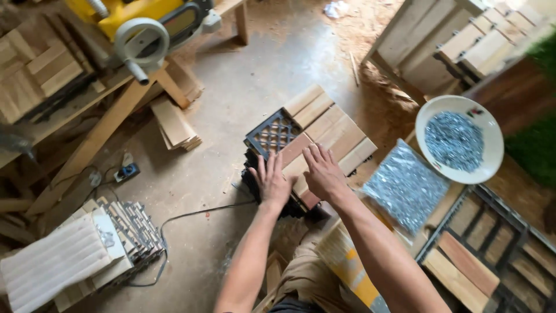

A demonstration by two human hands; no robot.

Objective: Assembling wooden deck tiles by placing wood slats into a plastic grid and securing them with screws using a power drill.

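Both of my hands rest flat on a stack of wooden deck tiles [324, 124] standing on the concrete floor. My left hand [271, 181] lies palm down on the near left edge, fingers spread. My right hand [322, 171] presses on the wooden slats beside it, fingers apart. The top tile has pale and reddish slats and one bare corner of black plastic grid [273, 134]. Neither hand grips anything.
A white bowl of screws [459, 139] and a clear bag of screws [404, 185] sit to the right on a work surface with a black grid frame [492, 243]. A yellow machine [145, 23] stands top left. Tile stacks [87, 249] lie bottom left; a cable crosses the floor.
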